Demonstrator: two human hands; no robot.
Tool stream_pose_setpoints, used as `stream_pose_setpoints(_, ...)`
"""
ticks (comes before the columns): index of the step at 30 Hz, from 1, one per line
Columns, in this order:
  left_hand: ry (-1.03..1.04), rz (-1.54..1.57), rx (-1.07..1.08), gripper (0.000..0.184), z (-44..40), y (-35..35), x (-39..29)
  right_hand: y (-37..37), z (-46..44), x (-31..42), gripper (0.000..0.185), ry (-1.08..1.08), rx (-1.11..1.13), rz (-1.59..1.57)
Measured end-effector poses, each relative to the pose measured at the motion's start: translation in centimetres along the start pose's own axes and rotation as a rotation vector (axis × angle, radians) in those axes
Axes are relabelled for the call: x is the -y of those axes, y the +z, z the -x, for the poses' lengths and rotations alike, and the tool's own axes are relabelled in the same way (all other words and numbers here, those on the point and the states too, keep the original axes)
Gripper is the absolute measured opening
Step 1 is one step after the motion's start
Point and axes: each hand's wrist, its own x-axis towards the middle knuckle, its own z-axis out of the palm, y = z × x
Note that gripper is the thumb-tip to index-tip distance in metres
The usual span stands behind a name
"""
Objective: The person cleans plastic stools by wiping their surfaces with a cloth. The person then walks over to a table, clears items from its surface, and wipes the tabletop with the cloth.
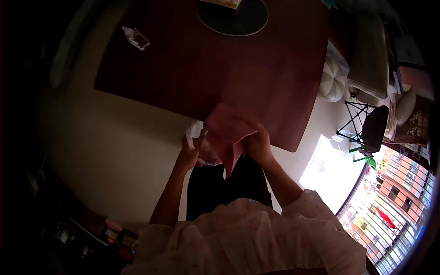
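Note:
In front of my lap, close to the table's near edge, my right hand (pixel 259 145) is closed on the side of a pinkish-red folded sheet (pixel 228 130). It hangs with creased flaps and a pointed lower corner; whether it is cloth or paper I cannot tell. To its left, my left hand (pixel 189 153) is closed around a crumpled white piece (pixel 195 130), thin like tissue or plastic film. A pale, partly see-through part shows below it, between my left hand and the pink sheet. My left fingertips are partly hidden.
A dark reddish table (pixel 183 68) spans the space ahead. On it are a small clear bottle (pixel 136 38) and a round dark mat (pixel 233 20). To the right are a striped round pouf (pixel 332 79), a folding stool (pixel 373 128) and a bright barred window (pixel 389 201).

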Motion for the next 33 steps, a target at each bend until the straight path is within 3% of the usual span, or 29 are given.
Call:
stream_pose_setpoints(2,-0.025,-0.04,0.083,0.072,-0.3,0.4,0.2,-6.5,-3.8,0.8,0.041,0.155,-0.18,0.043)
stream_pose_setpoints(3,-0.022,-0.039,0.089,0.071,-0.3,0.7,0.5,-10.0,-5.6,-1.3,0.044,0.008,-0.26,0.226)
stream_pose_setpoints(4,-0.019,-0.036,0.094,0.07,-0.3,1.1,0.8,-13.1,-7.3,-2.3,0.051,0.035,-0.335,0.374)
stream_pose_setpoints(5,-0.018,-0.036,0.098,0.07,-0.3,1.4,0.9,-16.0,-9.2,-4.7,0.054,-0.28,-0.339,0.674)
stream_pose_setpoints(6,-0.024,-0.043,0.111,0.07,-0.2,1.6,1.0,-18.3,-10.2,-7.7,0.052,-0.22,-0.364,0.775)
stream_pose_setpoints(8,-0.029,-0.052,0.126,0.071,-0.3,2.1,1.1,-17.1,-10.3,-10.3,0.041,-0.046,-0.409,0.841)
stream_pose_setpoints(10,-0.019,-0.074,0.117,0.071,-0.2,2.4,1.1,-12.5,-6.6,-12.0,0.035,-0.096,-0.383,1.02)
stream_pose_setpoints(11,-0.016,-0.078,0.121,0.071,-0.4,2.6,0.9,-8.4,-4.2,-10.0,0.033,-0.08,-0.385,0.77)
stream_pose_setpoints(13,-0.013,-0.037,0.134,0.073,-0.2,3.1,0.9,-2.8,1.8,-9.1,0.036,-0.259,-0.028,0.787)
stream_pose_setpoints(14,-0.01,-0.04,0.139,0.073,-0.1,3.3,1.4,-0.4,4.4,-8.7,0.036,-0.285,0.065,0.622)
stream_pose_setpoints(16,0.436,-0.313,0.107,0.076,0.7,3.7,0.6,1.7,7.0,-6.9,0.037,-0.266,0.22,0.442)
stream_pose_setpoints(17,-0.08,-0.088,0.138,0.08,1.0,4.0,-1.2,1.0,6.6,-6.7,0.037,-0.267,0.209,0.449)
stream_pose_setpoints(19,-0.082,-0.069,0.149,0.079,0.6,4.2,0.2,-1.3,4.5,-3.5,0.036,-0.179,0.175,0.166)
stream_pose_setpoints(21,-0.016,-0.057,0.204,0.075,-0.9,3.9,4.1,-6.6,-0.1,-2.1,0.037,-0.226,0.045,0.19)
stream_pose_setpoints(22,-0.014,-0.061,0.217,0.075,-1.3,4.4,5.0,-9.9,-2.2,-2.1,0.041,-0.157,-0.029,0.375)
stream_pose_setpoints(23,0.002,-0.09,0.217,0.073,-1.4,4.8,5.6,-13.2,-4.9,-2.7,0.046,-0.264,-0.132,0.449)
stream_pose_setpoints(24,0.019,-0.118,0.21,0.071,-1.4,5.4,5.9,-17.3,-7.2,-5.4,0.049,-0.133,-0.194,0.441)
stream_pose_setpoints(25,0.023,-0.111,0.206,0.071,-1.0,6.3,5.5,-20.4,-9.5,-6.5,0.05,-0.183,-0.305,0.516)
stream_pose_setpoints(27,0.138,-0.274,0.112,0.068,0.1,8.5,4.3,-27.4,-13.2,-12.4,0.044,-0.023,-0.374,0.501)
stream_pose_setpoints(28,0.135,-0.262,0.099,0.068,0.2,9.6,4.0,-28.0,-13.8,-12.3,0.037,0.162,-0.36,0.39)
stream_pose_setpoints(30,-0.032,-0.143,0.042,0.065,0.9,11.6,4.0,-26.9,-10.7,-15.7,0.032,-0.361,-0.29,1.078)
stream_pose_setpoints(33,0.005,-0.048,-0.048,0.069,0.1,15.0,7.3,-21.7,-0.8,-11.7,0.04,-0.247,-0.062,0.879)
